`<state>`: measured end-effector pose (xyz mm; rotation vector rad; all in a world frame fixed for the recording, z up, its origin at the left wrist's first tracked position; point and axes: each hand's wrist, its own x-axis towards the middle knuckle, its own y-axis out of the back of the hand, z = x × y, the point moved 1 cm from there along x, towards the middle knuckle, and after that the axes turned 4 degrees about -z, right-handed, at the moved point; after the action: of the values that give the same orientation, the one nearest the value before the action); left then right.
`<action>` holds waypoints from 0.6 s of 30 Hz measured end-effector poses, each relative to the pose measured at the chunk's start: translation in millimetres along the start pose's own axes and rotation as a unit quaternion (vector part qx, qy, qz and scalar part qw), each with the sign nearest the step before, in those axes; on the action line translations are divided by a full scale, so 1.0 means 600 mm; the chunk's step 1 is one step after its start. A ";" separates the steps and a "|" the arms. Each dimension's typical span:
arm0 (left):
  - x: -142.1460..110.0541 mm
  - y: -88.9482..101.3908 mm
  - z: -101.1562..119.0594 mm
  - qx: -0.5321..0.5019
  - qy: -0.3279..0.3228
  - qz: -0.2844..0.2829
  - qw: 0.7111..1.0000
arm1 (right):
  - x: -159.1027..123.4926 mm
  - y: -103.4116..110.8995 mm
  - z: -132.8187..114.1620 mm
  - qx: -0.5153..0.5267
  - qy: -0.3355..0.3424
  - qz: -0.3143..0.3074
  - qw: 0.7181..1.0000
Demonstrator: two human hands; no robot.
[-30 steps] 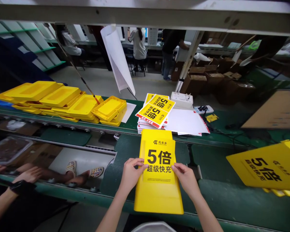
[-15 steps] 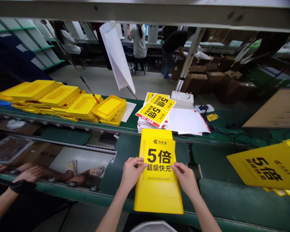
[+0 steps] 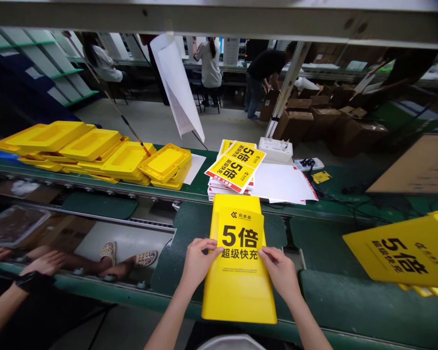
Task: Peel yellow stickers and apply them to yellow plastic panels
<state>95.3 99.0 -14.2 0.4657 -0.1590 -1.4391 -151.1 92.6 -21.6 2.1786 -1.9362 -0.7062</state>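
Observation:
A yellow printed card (image 3: 241, 240) with black characters lies on a yellow plastic tray (image 3: 239, 296) on the green belt in front of me. My left hand (image 3: 197, 265) pinches the card's left edge and my right hand (image 3: 282, 271) pinches its right edge. Both hands press the card onto the tray. The card sits slightly turned against the tray's top edge.
A stack of the same printed cards (image 3: 235, 167) and white sheets (image 3: 282, 183) lie beyond the tray. Yellow trays (image 3: 95, 150) are piled at the left. Another labelled tray (image 3: 405, 253) rests at the right. A co-worker's hands (image 3: 40, 265) show at lower left. Cardboard boxes (image 3: 314, 116) and people stand behind.
The card has shifted slightly on the tray and now sits a little tilted. My hands stay at its two edges.

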 end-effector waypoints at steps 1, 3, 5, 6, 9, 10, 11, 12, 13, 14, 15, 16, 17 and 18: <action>0.000 0.001 -0.001 0.001 -0.003 0.000 1.000 | -0.003 0.002 -0.001 -0.033 0.027 0.006 0.999; -0.001 0.001 -0.004 0.003 -0.011 -0.002 1.000 | -0.011 0.008 -0.002 -0.091 0.070 0.000 0.993; -0.002 0.002 -0.007 0.003 -0.019 -0.004 1.000 | -0.018 0.019 -0.003 -0.122 0.067 -0.005 0.990; -0.003 0.002 -0.008 0.002 -0.023 -0.006 1.000 | -0.019 0.027 -0.006 -0.129 0.055 0.003 0.990; -0.008 0.003 -0.008 -0.004 -0.024 -0.009 1.000 | -0.006 0.050 -0.038 -0.148 0.060 0.083 0.984; -0.010 0.004 -0.006 -0.008 -0.023 -0.008 1.000 | 0.004 0.054 -0.057 -0.169 0.093 0.102 0.976; -0.012 0.004 -0.003 -0.009 -0.021 -0.009 1.000 | 0.017 0.056 -0.080 -0.198 0.137 0.107 0.965; -0.013 0.005 0.000 -0.008 -0.020 -0.013 1.000 | 0.031 0.054 -0.105 -0.233 0.185 0.097 0.950; -0.014 0.007 0.004 -0.003 -0.020 -0.016 1.000 | 0.047 0.049 -0.130 -0.270 0.232 0.076 0.931; -0.015 0.008 0.009 0.006 -0.020 -0.019 1.000 | 0.063 0.042 -0.155 -0.304 0.271 0.049 0.912; -0.016 0.009 0.013 0.020 -0.023 -0.019 0.999 | 0.080 0.033 -0.176 -0.330 0.296 0.022 0.896; -0.016 0.011 0.016 0.035 -0.027 -0.016 0.999 | 0.095 0.025 -0.194 -0.348 0.309 -0.004 0.885; -0.017 0.012 0.019 0.048 -0.031 -0.011 0.998 | 0.109 0.018 -0.208 -0.358 0.312 -0.028 0.880; -0.019 0.012 0.022 0.058 -0.032 -0.007 0.998 | 0.120 0.012 -0.218 -0.363 0.310 -0.049 0.878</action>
<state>95.5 107.6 2.3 0.5170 -0.2922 -1.4649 -96.5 -4.3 78.1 1.7172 -1.0166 -0.5259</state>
